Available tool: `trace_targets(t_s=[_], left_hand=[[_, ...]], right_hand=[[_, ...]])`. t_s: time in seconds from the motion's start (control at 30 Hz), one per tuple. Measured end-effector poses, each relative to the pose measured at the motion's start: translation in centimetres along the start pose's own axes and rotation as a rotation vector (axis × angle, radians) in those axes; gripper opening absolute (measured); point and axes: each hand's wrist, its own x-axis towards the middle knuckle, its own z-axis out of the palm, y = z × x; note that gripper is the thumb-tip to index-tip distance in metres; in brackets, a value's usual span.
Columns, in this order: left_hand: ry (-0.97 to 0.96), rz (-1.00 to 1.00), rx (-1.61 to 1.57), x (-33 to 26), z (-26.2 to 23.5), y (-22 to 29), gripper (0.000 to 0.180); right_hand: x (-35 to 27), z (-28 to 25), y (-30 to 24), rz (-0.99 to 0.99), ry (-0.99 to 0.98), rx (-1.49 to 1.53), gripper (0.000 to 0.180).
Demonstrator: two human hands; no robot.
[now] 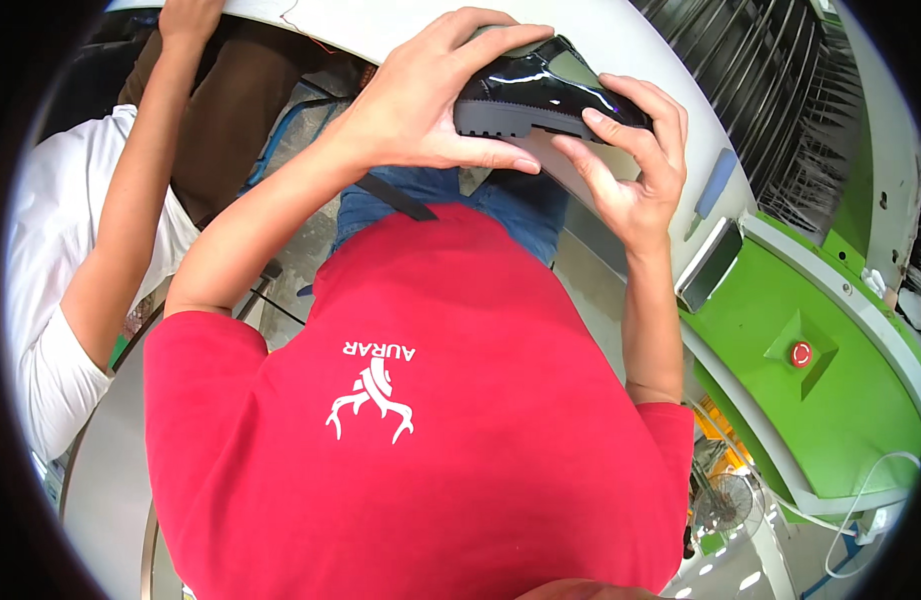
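Both hands are up on a glossy black shoe (pixel 541 85) with a thick grey sole, held just above the curved white table (pixel 631 40) at the top of the view. The left hand (pixel 421 100) wraps the heel end: fingers arch over the shoe's top, thumb lies along the grey sole beneath, so this hand is closed around the shoe. The right hand (pixel 631 165) takes the toe end, fingers curled over the shiny upper, palm cupped under it, thumb pointing up at the sole's edge. That hand grips the shoe too. The shoe lies roughly level, sole facing down toward the person's body, toe toward the right hand.

Below the shoe, a red shirt (pixel 421 420) with a white antler print fills the middle of the view, with blue jeans (pixel 511 200) showing between shirt and shoe. Left of the shoe, another person in a white sleeve (pixel 51 330) stretches a bare arm (pixel 131 190) up to the table's rim. Right of the shoe and lower, a green machine housing (pixel 781 300) carries a red round button (pixel 801 352), and a small screen (pixel 709 262) sits between shoe and button. Above the housing, well right of the shoe, stands a rack of dark metal rods (pixel 761 80).
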Motion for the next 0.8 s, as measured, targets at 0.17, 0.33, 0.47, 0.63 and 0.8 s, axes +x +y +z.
trace_targets(t_s=[0.17,0.33,0.47,0.63,0.8], left_hand=[[0.018,0.035,-0.050,-0.4,0.5,-1.1,0.094],[0.053,0.061,-0.114,-0.1,0.5,-0.3,0.081],[-0.006,0.117,0.057,-0.5,0.5,-0.8,0.085],[0.035,0.234,0.091,0.7,0.1,-1.0,0.088],[0.026,0.288,-0.158,3.7,-1.3,3.7,0.086]], right_hand=[[-0.2,1.0,-1.4,0.205,0.105,0.073,0.056],[-1.4,1.8,-1.9,0.243,0.184,0.119,0.081],[-0.6,0.7,-2.1,0.231,0.142,0.009,0.099],[0.4,-2.8,-2.2,0.316,0.054,0.141,0.114],[5.6,-3.0,-7.3,0.020,0.107,0.182,0.130]])
